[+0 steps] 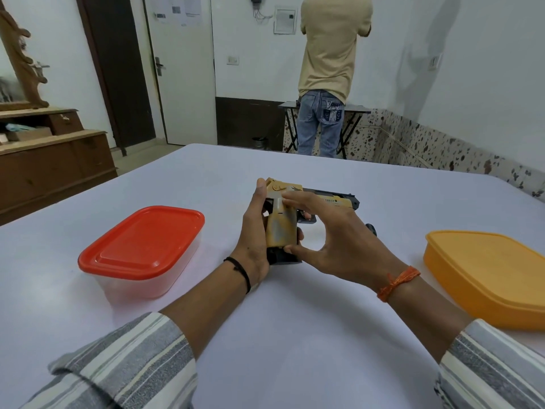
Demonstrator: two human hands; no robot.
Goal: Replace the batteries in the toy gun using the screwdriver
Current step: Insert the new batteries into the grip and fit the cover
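Two striped sleeves reached in from six o'clock across the white table (295, 335). At the centre, the left hand (255, 237) gripped the back of the toy gun (281, 228), thumb up by the rear of the slide and fingers curled round the grip. The right hand (333, 243) pinched the same yellow grip, forefinger laid across its upper part and thumb pressed near the black base. The gun stood with its butt on the table and its barrel pointing toward three o'clock. A small dark object (371, 229) peeked out just behind the right hand; what it was could not be told. At nine o'clock sat a clear box with a red lid (141, 237), at three o'clock an orange box (486, 276). Farther off, at twelve o'clock, a person (330, 75) stood facing the wall beside a folding table (356, 109).
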